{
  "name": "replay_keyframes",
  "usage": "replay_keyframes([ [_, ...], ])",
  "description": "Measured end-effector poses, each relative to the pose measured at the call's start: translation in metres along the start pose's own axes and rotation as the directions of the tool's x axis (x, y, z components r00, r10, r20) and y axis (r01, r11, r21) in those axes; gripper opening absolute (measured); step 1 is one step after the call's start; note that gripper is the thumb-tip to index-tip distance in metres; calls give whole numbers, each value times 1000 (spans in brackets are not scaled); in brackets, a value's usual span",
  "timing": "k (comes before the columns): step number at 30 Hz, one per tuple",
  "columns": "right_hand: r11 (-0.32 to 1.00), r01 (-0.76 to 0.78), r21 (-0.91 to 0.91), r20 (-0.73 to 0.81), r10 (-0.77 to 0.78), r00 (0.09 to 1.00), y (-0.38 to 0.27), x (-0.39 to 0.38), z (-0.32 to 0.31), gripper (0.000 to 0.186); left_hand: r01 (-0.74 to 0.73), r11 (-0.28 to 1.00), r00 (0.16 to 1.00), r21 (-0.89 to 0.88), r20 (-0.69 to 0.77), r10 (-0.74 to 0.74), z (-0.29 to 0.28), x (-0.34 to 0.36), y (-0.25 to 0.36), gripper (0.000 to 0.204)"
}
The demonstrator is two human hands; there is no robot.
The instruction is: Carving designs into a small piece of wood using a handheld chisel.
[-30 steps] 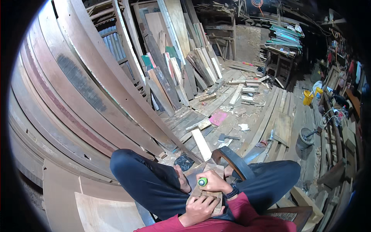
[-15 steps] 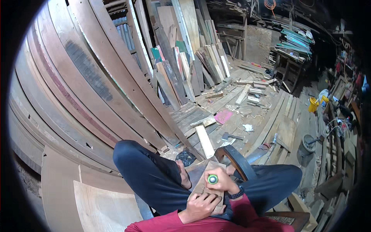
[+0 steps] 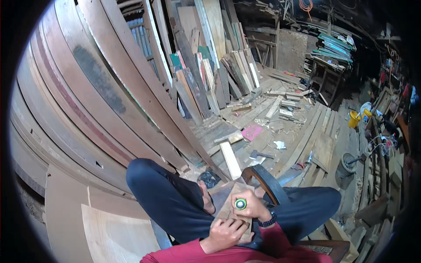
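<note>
My right hand (image 3: 252,208) is closed around the green-and-silver end of an upright-held tool (image 3: 240,204), over a wooden board (image 3: 227,208) lying slanted across my lap. The working end of the tool is hidden under my fist. My left hand (image 3: 226,232) grips the lower part of that board, fingers curled over it, just below and left of my right hand. My legs (image 3: 164,193) are bent either side, bare feet at the middle. A dark curved wooden piece (image 3: 265,182) arches beside my right leg.
Tall planks (image 3: 105,101) lean at left, shorter offcuts (image 3: 208,87) behind. Scrap strips, a hatchet (image 3: 258,154), a pink sheet (image 3: 252,131) and a dark bag (image 3: 207,177) lie on the plank floor. A grey bucket (image 3: 344,173), yellow pails (image 3: 354,118) and clutter stand at right.
The view has shifted, so the room sits slightly right. My right fist has moved a little rightward with the tool; my left hand keeps its grip. The last half second shows almost no movement.
</note>
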State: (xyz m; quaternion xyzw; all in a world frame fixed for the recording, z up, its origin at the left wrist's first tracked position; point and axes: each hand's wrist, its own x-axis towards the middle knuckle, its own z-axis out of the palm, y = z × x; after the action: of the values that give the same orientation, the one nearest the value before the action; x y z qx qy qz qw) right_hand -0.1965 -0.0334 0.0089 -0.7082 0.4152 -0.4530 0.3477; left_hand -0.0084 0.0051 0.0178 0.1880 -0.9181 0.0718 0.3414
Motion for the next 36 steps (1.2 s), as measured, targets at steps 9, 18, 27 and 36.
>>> replay_keyframes([
  [9,998,59,-35,-98,-62,993,5,10,13,18,-3,1000,1000,9,14,3,1,-7,-4,32],
  [18,990,8,144,-181,19,983,8,4,10,19,-13,1000,1000,28,20,12,-2,-1,-2,32],
  [27,995,102,-13,-167,-103,981,-6,5,6,18,14,1000,1000,8,15,-14,0,-3,0,30],
  [36,992,95,80,-212,-76,974,7,7,13,20,-2,1000,1000,20,17,1,-3,2,0,32],
])
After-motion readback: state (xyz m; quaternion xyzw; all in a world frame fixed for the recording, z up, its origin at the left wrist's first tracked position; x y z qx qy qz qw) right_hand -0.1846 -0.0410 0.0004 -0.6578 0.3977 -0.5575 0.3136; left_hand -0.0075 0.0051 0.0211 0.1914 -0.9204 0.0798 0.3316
